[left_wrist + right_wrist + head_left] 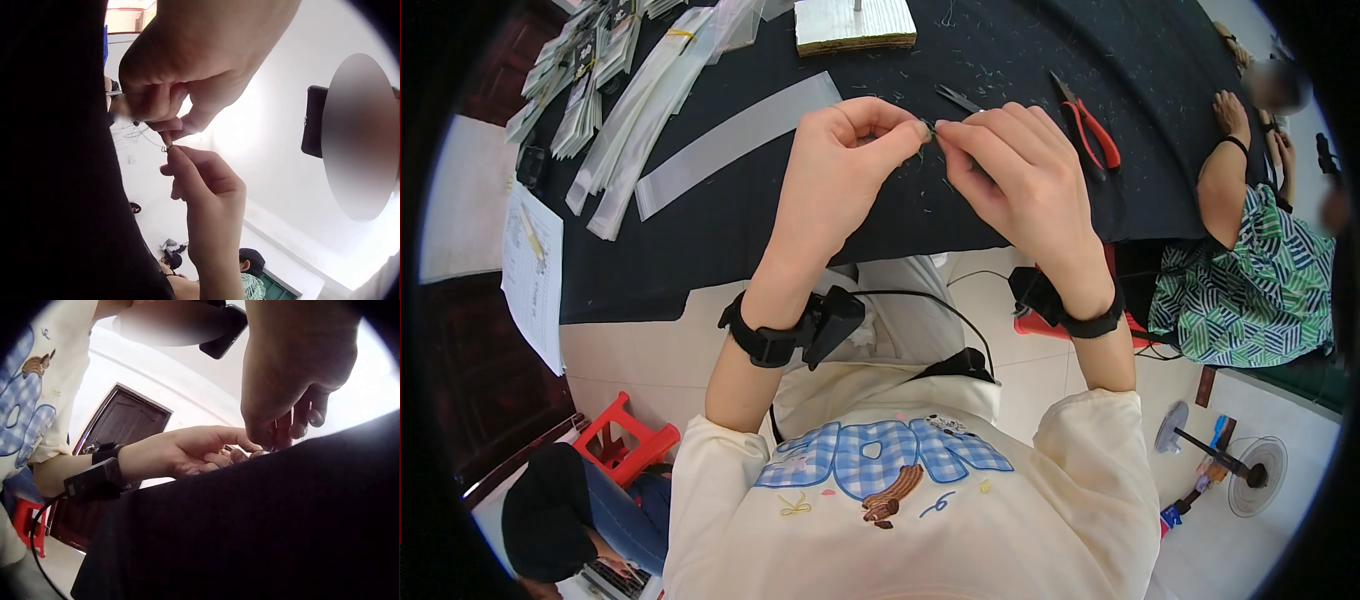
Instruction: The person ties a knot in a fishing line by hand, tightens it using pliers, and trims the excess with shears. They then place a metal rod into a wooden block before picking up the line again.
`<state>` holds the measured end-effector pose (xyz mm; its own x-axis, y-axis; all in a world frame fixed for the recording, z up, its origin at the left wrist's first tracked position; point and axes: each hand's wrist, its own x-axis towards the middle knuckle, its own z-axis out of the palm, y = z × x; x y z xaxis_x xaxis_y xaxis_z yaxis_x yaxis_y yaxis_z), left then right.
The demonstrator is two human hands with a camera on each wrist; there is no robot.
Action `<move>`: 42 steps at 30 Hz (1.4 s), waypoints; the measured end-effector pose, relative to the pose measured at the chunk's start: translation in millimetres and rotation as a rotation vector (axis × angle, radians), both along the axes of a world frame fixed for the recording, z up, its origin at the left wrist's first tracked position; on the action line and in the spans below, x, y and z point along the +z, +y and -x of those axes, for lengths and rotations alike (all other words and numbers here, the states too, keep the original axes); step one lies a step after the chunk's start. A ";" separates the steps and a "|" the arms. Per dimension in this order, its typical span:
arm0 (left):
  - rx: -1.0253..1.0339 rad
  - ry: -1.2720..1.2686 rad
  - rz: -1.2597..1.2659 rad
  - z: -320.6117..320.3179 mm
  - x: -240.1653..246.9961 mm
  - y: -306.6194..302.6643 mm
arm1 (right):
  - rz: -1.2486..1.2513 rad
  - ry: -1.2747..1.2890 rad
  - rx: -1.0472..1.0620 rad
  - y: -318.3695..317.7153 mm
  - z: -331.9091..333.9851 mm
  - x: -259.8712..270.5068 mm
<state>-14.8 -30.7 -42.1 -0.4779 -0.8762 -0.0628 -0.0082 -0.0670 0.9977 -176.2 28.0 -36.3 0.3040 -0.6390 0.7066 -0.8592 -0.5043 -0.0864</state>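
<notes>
Close together over the black-covered table, both hands work fingertip to fingertip. My left hand [832, 170] pinches a tiny dark piece between thumb and forefinger. Facing it, my right hand [1028, 170] pinches at the same piece with thumb and forefinger. In the left wrist view a thin strand [164, 149] makes a small loop at the right fingertips; cannot tell its exact kind. Behind the right hand a pointed dark metal tool [956, 97] lies partly hidden. Red-handled pliers [1090, 125] lie to the right of that hand.
A clear plastic strip [735, 145] lies left of the hands, with bundled plastic sleeves [640, 120] beyond. A white block [855, 25] with a metal post stands at the back. Thread scraps dot the black cloth [730, 250]. Another person sits at the right.
</notes>
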 end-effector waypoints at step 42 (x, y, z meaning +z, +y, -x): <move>0.122 0.073 0.232 9.1 -15.6 5.9 | -0.089 -0.240 -0.007 0.4 -5.8 -9.3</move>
<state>-23.9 -24.7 -57.7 -0.3641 -0.9143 0.1775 0.0583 0.1678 0.9841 -170.4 28.4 -45.6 0.1293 -0.7033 0.6990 -0.8123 -0.4794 -0.3321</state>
